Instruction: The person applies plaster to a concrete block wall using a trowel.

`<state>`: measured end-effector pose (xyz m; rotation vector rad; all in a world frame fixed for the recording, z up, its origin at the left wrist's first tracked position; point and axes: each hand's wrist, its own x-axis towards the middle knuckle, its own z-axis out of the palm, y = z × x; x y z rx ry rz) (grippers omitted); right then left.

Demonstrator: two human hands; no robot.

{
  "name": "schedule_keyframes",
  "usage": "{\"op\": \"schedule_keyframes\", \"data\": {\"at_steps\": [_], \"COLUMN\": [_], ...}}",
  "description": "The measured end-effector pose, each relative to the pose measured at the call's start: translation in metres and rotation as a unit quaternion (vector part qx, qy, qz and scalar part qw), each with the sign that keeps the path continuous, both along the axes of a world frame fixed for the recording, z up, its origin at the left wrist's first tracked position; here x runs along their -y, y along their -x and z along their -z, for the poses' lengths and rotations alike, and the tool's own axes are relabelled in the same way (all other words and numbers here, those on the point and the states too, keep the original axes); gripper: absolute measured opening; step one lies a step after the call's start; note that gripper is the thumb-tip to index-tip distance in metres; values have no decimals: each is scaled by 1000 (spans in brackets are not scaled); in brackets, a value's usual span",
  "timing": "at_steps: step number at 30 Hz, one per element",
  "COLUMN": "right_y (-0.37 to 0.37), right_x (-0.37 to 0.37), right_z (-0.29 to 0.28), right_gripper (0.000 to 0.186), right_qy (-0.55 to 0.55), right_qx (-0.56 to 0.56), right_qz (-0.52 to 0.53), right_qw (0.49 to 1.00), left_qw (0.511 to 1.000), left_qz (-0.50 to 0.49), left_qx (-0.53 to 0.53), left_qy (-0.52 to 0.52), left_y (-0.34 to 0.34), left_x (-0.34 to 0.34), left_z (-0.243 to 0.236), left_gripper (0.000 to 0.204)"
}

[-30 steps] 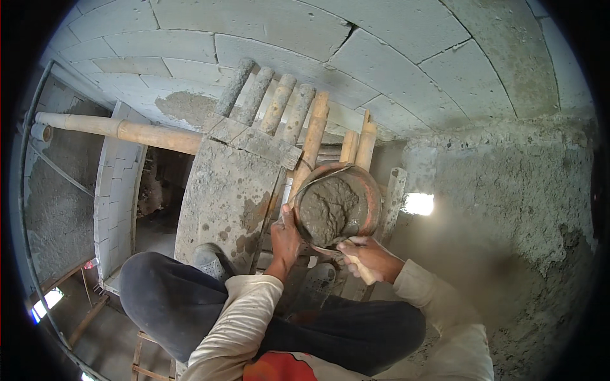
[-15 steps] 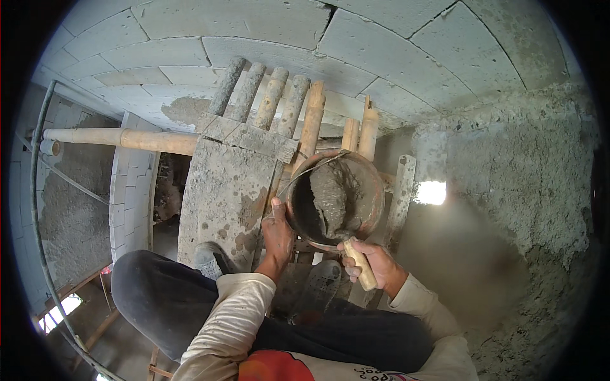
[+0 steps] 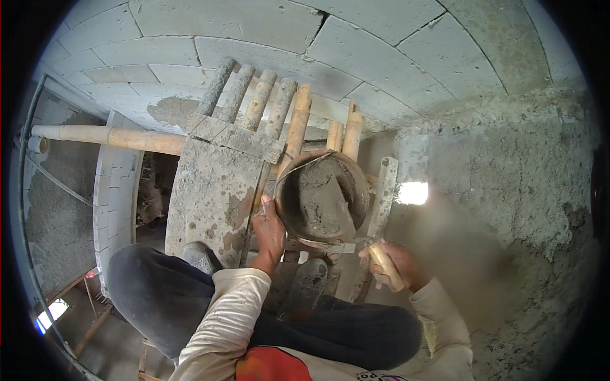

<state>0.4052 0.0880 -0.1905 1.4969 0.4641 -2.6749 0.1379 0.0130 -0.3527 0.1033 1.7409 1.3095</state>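
A round bucket [image 3: 289,206] of grey mortar [image 3: 318,200] sits on a bamboo scaffold just ahead of my knees. My left hand [image 3: 269,230] grips the bucket's near left rim. A trowel is in my right hand [image 3: 395,263], held by its wooden handle [image 3: 385,265] at the bucket's lower right. The trowel's blade [image 3: 341,209] reaches into the mortar.
A mortar-smeared board [image 3: 210,197] lies left of the bucket over bamboo poles [image 3: 279,108]. A grey block wall [image 3: 254,38] rises ahead, with rough plaster [image 3: 521,184] on its right part. A flat metal straightedge [image 3: 381,197] lies right of the bucket. Far below at left is the ground.
The view has tilted so the bucket sits more centred. My right hand has shifted right and lower, and the trowel blade now lies in the mortar.
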Motion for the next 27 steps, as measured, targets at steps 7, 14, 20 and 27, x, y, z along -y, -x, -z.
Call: {"op": "schedule_keyframes", "data": {"at_steps": [7,14,20,27], "right_y": [26,97,83,114], "right_x": [-32,-17,-26,-89], "right_z": [-74,59,-6,-68], "right_gripper": [33,24,19,21], "right_qy": [-644,-560,-632,-717], "right_qx": [291,282,274,270], "right_qz": [-511,-587,-619,-615], "right_qw": [489,513,378,186], "left_qw": [1000,1000,999,1000], "left_qz": [1,22,10,-3], "left_qx": [-8,-5,9,0], "left_qy": [-17,-1,-30,-18], "left_y": [-3,2,2,0], "left_x": [-2,-1,-2,-1], "left_z": [8,13,10,7], "left_gripper": [69,71,67,67]}}
